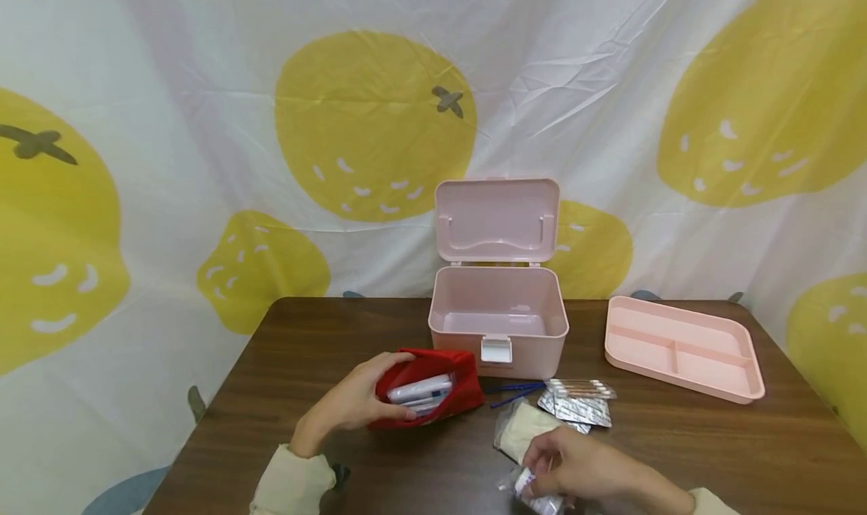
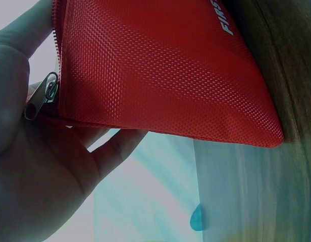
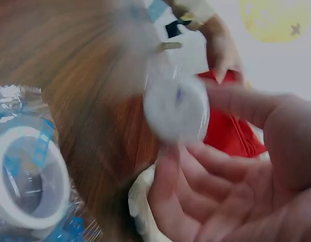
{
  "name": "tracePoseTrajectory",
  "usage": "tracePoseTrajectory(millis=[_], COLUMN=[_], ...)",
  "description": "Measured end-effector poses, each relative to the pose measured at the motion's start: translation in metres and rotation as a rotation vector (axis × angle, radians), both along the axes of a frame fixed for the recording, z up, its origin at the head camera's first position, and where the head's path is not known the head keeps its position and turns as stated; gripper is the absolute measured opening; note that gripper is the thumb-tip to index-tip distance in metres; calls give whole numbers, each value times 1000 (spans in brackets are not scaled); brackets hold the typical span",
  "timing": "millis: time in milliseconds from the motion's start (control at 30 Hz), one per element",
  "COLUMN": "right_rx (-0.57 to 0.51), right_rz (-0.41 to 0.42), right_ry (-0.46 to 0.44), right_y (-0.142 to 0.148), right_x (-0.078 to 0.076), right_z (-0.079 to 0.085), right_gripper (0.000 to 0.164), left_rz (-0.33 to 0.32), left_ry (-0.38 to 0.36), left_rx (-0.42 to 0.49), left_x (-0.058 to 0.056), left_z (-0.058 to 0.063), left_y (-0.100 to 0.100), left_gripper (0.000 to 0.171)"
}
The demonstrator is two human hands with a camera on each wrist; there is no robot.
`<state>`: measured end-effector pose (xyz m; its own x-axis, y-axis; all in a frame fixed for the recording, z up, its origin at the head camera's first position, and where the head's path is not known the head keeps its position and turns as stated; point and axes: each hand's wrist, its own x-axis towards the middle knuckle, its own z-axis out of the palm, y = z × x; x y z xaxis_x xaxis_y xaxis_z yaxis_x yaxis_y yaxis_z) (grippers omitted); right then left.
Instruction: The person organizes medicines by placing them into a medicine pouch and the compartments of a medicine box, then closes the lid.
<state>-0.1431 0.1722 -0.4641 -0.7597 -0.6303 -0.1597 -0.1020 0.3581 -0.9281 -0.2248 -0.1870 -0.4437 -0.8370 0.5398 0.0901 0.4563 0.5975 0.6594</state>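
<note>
My left hand (image 1: 352, 400) grips the mouth of a red zippered pouch (image 1: 467, 385), thumb and fingers spread along its rim. White wrapped packets (image 1: 421, 388) show inside. In the left wrist view, white letters "FIRS" mark the pouch's side, and the zipper pull (image 2: 42, 96) hangs near the palm. My right hand (image 1: 585, 466) pinches a small white round roll (image 3: 175, 108) in clear wrap, blurred in the right wrist view. Below that hand on the table lies a roll of white tape (image 3: 4, 186) in a clear, blue-printed wrapper.
Behind the pouch stands a pink box (image 1: 447, 357) with its lid (image 1: 497, 221) raised. A pink divided tray (image 1: 650, 361) lies at right. Blue tweezers (image 1: 518, 391), cotton swabs (image 1: 579, 388), silver foil packs (image 1: 582, 409) and a cream-coloured wrapped bundle (image 1: 524, 428) lie between.
</note>
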Motion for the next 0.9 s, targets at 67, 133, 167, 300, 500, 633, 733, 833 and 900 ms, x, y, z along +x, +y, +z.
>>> tracePoseTrajectory(millis=[67,133,167,300,500,633,733,833,900], right_rx=[-34,-67,-73,-80,-88,-103,-131,-143,-134], right_rz=[53,127,170,301,344,329,305,298,302], right_ry=[-101,-168,-182,-230,-251,-255,-272,-263,-226], right_y=[7,15,18,30,36,38,40,41,41], right_x=[3,5,6,5,3,2,2,1,2], right_z=[0,-2,-3,-6,-10,-12,-13,-13,-13], right_gripper=[16,14,15,20,24,25,26,24,22], left_rz=[3,6,7,4,3,-1,5,4,1], left_ry=[7,8,10,14,24,27,22,15,11], left_rx=[-5,-6,-8,-7,-9,-9,-9,-8,-9], left_x=[0,-1,-1,-1,-1,-1,-1,-1,-1], left_z=[0,-1,-1,-1,-1,-1,-1,-2,-3], left_y=[0,0,0,0,0,0,0,0,1], left_gripper=[77,77,77,77,78,77,77,77,76])
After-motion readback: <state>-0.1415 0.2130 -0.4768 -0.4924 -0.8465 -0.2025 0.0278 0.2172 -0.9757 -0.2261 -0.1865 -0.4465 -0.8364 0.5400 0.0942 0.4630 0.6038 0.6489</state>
